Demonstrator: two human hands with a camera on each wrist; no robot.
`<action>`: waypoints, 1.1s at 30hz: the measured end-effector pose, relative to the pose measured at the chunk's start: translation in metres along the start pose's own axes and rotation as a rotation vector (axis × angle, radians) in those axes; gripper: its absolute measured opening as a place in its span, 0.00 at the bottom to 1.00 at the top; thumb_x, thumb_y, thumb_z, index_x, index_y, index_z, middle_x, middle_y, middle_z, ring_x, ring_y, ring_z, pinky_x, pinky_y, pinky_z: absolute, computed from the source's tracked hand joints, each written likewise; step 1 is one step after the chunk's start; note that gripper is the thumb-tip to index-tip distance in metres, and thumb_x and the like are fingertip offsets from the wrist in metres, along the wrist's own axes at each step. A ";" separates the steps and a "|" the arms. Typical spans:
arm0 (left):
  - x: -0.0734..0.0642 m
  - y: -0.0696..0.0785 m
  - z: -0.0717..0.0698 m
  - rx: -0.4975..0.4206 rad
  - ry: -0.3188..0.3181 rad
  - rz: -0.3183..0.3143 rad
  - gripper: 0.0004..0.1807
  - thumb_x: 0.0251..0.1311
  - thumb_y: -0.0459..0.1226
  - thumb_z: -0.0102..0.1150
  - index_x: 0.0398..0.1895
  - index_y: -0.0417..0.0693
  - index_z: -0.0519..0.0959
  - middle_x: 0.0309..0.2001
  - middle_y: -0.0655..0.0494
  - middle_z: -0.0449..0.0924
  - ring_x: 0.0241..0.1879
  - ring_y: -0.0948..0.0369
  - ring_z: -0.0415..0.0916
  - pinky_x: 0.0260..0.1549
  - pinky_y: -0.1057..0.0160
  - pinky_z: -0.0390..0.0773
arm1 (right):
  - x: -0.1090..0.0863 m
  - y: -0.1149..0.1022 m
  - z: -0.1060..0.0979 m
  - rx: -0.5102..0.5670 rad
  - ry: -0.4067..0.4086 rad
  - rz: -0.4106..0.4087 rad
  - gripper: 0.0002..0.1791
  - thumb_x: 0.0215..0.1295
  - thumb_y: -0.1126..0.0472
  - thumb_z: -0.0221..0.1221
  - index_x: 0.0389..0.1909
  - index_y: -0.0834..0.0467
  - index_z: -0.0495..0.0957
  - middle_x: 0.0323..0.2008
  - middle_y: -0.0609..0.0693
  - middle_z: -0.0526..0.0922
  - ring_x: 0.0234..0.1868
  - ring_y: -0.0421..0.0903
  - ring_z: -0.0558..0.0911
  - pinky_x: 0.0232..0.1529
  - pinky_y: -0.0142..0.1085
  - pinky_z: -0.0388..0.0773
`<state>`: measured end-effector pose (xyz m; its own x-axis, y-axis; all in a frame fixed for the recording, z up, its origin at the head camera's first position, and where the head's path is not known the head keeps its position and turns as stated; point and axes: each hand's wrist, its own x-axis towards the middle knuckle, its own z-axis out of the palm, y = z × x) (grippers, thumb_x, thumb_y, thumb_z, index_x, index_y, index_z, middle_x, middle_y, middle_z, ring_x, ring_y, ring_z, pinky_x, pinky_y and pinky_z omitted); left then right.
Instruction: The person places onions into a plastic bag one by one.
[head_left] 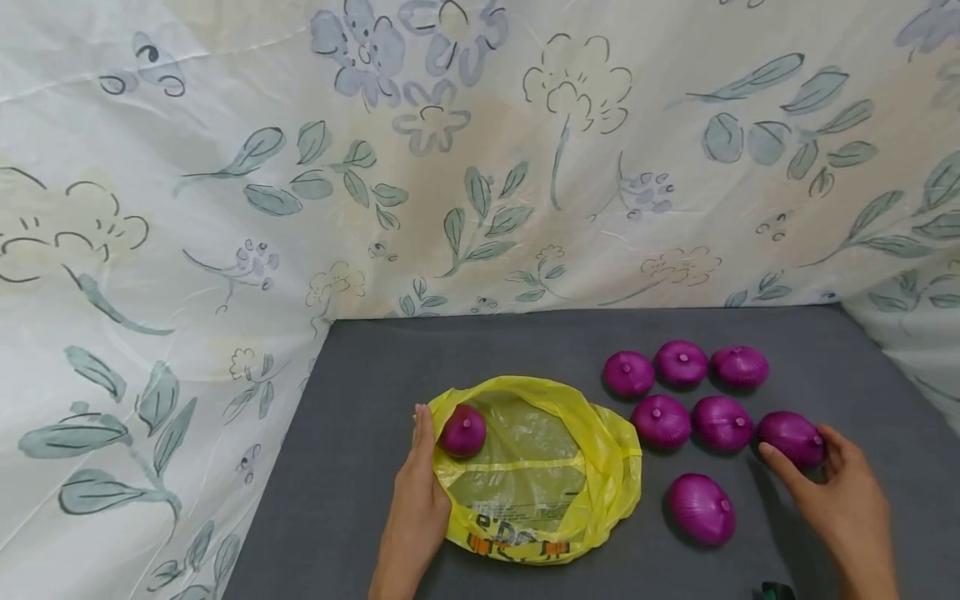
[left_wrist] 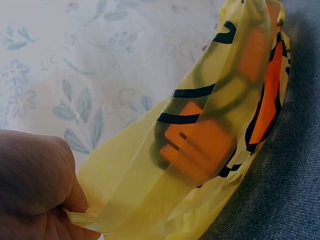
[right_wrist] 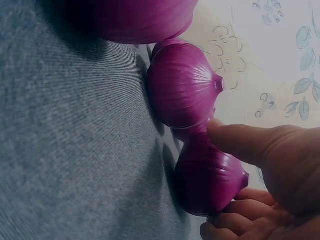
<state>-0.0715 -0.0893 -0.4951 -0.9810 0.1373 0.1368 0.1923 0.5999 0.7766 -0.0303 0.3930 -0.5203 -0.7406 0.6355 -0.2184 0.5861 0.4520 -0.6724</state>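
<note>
A yellow plastic bag (head_left: 615, 467) lies with its mouth spread wide, and one red onion (head_left: 462, 431) sits inside at its left. My left hand (head_left: 418, 496) is at the bag's left rim; in the left wrist view its thumb and fingers pinch the bag's edge. At the right end of the front row, my right hand (head_left: 847, 496) grips a red onion (head_left: 792, 438) between thumb and fingers. The right wrist view shows that onion (right_wrist: 207, 177) low over the cloth, thumb on one side and fingers on the other.
Several more red onions (head_left: 682, 364) stand in two rows right of the bag. A single onion (head_left: 701, 510) lies nearer the front. A small dark object (head_left: 776, 591) shows at the bottom edge. Floral cloth (head_left: 480, 167) hangs behind the grey table (head_left: 360, 400).
</note>
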 end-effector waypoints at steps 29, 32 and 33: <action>0.001 0.001 0.001 -0.008 -0.011 -0.008 0.53 0.59 0.10 0.38 0.87 0.47 0.42 0.86 0.48 0.39 0.83 0.45 0.44 0.46 0.53 0.77 | -0.019 -0.018 0.003 0.236 0.278 0.031 0.51 0.68 0.41 0.67 0.85 0.53 0.56 0.78 0.60 0.62 0.77 0.56 0.64 0.75 0.45 0.63; 0.000 0.000 0.001 -0.014 0.003 0.004 0.52 0.58 0.09 0.38 0.87 0.44 0.43 0.86 0.46 0.40 0.83 0.44 0.45 0.58 0.47 0.76 | -0.023 -0.022 0.001 0.275 0.307 0.015 0.49 0.67 0.41 0.69 0.84 0.49 0.59 0.78 0.57 0.64 0.77 0.50 0.65 0.75 0.40 0.63; 0.000 -0.001 0.002 -0.015 0.007 0.013 0.52 0.58 0.09 0.38 0.87 0.43 0.44 0.86 0.45 0.41 0.83 0.43 0.45 0.64 0.44 0.73 | -0.024 -0.024 0.001 0.289 0.311 0.018 0.49 0.66 0.41 0.69 0.84 0.47 0.59 0.78 0.56 0.63 0.77 0.49 0.65 0.75 0.39 0.63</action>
<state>-0.0714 -0.0884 -0.4965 -0.9787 0.1394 0.1508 0.2043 0.5863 0.7839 -0.0271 0.3663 -0.4994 -0.5709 0.8201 -0.0381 0.4491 0.2731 -0.8507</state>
